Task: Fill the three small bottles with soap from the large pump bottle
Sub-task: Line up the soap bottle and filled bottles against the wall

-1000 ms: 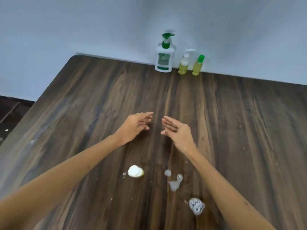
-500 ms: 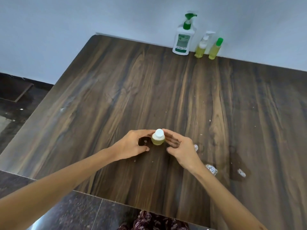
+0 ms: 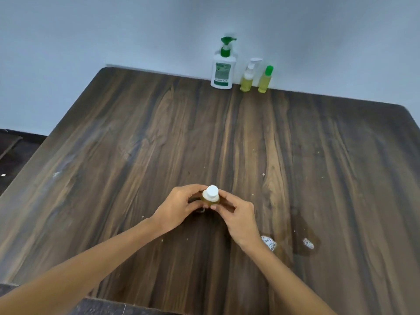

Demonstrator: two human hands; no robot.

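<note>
A small bottle with a white cap [image 3: 211, 195] and yellow-green soap inside stands on the dark wooden table [image 3: 136, 144] near its front. My left hand [image 3: 179, 206] grips it from the left and my right hand [image 3: 237, 215] from the right, fingers curled round its body. Far back by the wall stands the large white pump bottle [image 3: 222, 67] with a green pump. Beside it are a small bottle with a white pump [image 3: 248, 76] and a small bottle with a green cap [image 3: 265, 79], both holding yellow-green soap.
Foamy soap spills lie on the table by my right wrist [image 3: 268, 242] and further right [image 3: 308, 243] in a wet patch. White crumbs dot the wood. The table's left and front edges drop to a dark floor [image 3: 13, 153].
One second ago both hands hovered open with no bottle between them; now they grip the white-capped bottle. Since half a second ago their fingers have closed tighter round it.
</note>
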